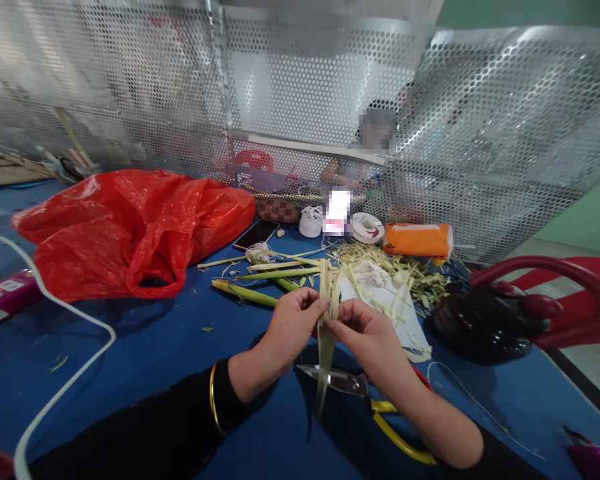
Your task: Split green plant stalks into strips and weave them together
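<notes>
Between my two hands stands a pale green strip of plant leaf [325, 350], its top end split and its lower end hanging over the table. My left hand [296, 325] pinches it from the left with thumb and forefinger. From the right, my right hand [367, 333] pinches the same leaf strip at nearly the same height. Below the hands lies a pair of scissors [343, 381] with yellow and red handles, partly covered by my right forearm. Green stalks [245, 293] lie just beyond my left hand. Behind my right hand is a white sheet [413, 320] with leaf scraps on it.
A red plastic bag [145, 227] fills the left back. A dark kettle [485, 320] stands at right. Along the perforated screen [300, 80] are a phone [257, 233], a lit screen [337, 212], a tape roll [367, 228] and an orange pack [417, 240]. A white cable [87, 353] runs at left.
</notes>
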### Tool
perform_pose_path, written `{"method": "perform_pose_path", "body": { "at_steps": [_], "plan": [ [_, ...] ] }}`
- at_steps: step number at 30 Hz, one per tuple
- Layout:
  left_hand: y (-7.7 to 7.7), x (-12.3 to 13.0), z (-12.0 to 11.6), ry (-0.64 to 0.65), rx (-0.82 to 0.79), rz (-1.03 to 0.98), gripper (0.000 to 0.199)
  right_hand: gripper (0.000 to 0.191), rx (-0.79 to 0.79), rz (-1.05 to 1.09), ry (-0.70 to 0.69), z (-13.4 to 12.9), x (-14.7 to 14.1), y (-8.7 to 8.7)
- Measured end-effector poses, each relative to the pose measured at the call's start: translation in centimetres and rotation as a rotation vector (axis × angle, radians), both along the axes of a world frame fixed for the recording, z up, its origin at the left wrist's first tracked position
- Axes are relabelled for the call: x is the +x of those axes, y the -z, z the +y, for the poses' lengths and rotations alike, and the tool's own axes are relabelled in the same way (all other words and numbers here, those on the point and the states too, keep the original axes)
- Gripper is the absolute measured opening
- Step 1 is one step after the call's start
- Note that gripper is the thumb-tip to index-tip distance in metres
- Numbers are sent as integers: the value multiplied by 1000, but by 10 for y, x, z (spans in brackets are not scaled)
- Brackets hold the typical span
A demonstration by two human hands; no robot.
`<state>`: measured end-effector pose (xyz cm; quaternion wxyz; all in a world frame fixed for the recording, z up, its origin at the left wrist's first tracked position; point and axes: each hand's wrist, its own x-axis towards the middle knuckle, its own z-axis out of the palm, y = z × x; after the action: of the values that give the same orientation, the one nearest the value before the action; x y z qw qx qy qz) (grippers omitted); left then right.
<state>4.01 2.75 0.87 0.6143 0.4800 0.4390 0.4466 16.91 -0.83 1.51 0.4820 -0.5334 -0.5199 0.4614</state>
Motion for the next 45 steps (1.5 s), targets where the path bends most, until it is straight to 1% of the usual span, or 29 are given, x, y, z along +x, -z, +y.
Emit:
{"method": "perform_pose_path", "body": {
  "at_steps": [3,9,14,20,24,27,30,32,37,40,42,45],
  "plan": [
    [-2,0,2,-26,47,46,18,13,-7,-12,-16,-2,-1,-1],
    [-1,0,2,-27,11,27,19,11,46,-39,25,-4,-2,-5],
    [0,-1,3,-60,54,44,14,15,-29,0,-41,-2,-1,-2],
    [-1,0,3,-74,10,-6,19,14,-66,-6,-34,-1,0,3],
    [-1,0,3,-98,3,-40,22,15,-59,-23,-45,-2,-1,2],
    [-1,0,2,-63,-31,-49,25,14,-41,-11,-11,-2,-1,0],
    [-1,1,0,23,-66,-48,23,13,-29,23,43,-1,-1,-2],
    [-1,1,-2,58,-80,-51,21,14,-13,22,68,0,0,-2],
    [-1,3,-3,36,-96,-52,18,14,52,-23,83,-1,0,-2],
    [0,3,-2,47,-93,-42,18,14,63,-23,76,-2,0,-4],
    [1,2,-1,49,-60,-21,16,15,45,-14,50,-2,0,-3],
    [1,0,0,5,28,45,15,17,13,-38,8,-2,0,0]
  ]
}}
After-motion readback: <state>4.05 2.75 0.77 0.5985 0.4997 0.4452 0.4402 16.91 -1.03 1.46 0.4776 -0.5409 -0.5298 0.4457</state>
